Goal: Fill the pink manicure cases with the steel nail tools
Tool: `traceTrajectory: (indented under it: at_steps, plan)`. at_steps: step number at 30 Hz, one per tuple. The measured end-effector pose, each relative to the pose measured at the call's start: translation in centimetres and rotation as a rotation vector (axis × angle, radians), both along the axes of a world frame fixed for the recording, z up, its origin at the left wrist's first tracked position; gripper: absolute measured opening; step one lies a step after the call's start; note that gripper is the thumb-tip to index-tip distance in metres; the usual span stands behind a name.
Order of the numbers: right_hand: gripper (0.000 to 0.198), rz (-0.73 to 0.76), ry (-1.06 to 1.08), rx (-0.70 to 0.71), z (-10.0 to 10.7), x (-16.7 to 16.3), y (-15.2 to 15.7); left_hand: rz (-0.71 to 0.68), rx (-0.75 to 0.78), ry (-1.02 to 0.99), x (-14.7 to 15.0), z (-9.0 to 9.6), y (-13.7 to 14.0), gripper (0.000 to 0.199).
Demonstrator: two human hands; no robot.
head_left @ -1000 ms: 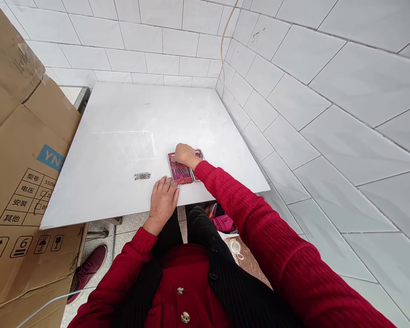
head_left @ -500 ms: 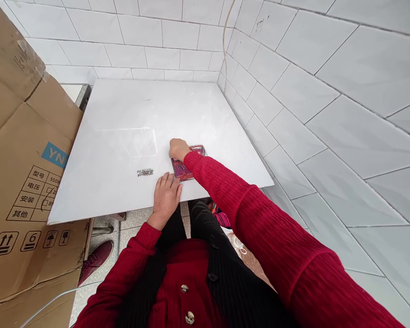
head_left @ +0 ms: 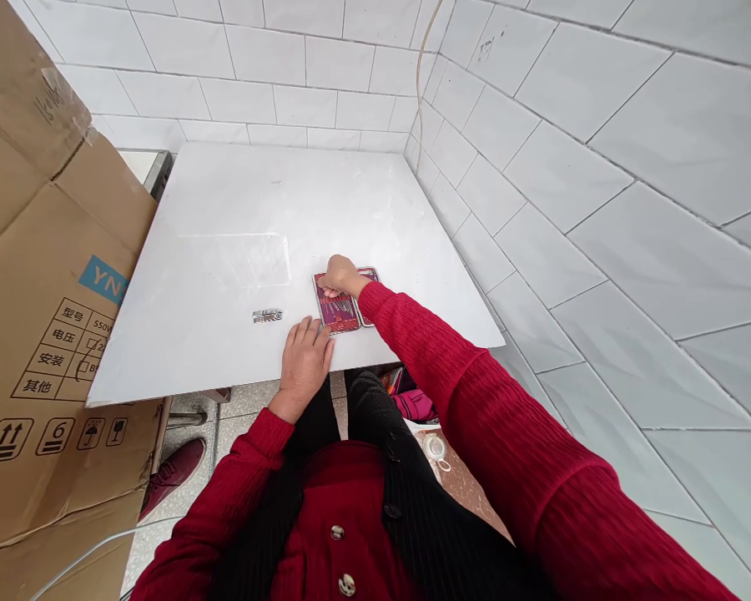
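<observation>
An open manicure case (head_left: pixel 338 317), purple and red inside with a dark rim, lies near the front edge of the white table. Slim metal tools (head_left: pixel 339 305) sit in a row in its left half. Over the upper part of that half is my right hand (head_left: pixel 343 274), fingers pinched together; whatever is between them is hidden. My left hand (head_left: pixel 306 355) rests on the table with fingers stretched out, its fingertips touching the case's lower left corner. Left of the case lie a few small shiny metal pieces (head_left: pixel 267 315), possibly nail clippers.
The white tabletop (head_left: pixel 225 192) meets tiled walls behind and at right. A large cardboard box (head_left: pixel 50 250) stands against its left side. Below the front edge are a pink-and-black item (head_left: pixel 415 406) and a white round object (head_left: pixel 435 448). A cable (head_left: pixel 420 75) hangs in the corner.
My right hand has shifted slightly right over the case, uncovering more of the tools in its left half. The left hand stays at the corner. The view has turned a little.
</observation>
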State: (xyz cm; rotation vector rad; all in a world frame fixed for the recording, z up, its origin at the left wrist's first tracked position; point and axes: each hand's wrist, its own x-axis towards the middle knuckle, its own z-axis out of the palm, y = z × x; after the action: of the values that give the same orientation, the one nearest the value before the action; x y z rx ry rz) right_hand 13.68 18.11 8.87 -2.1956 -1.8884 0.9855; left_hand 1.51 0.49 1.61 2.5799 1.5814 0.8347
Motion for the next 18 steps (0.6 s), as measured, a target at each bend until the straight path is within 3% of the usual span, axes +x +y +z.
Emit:
traceTrajectory:
  at_steps: [4,18]
  plan:
    - [0.007,-0.065,0.115,-0.085,0.1,0.0,0.2,0.008,-0.006,0.013,0.0,0.1,0.0,0.037]
    - [0.026,-0.1,0.292,-0.031,0.2,1.3,0.7,0.018,0.014,0.023,0.0,0.0,0.3,0.033]
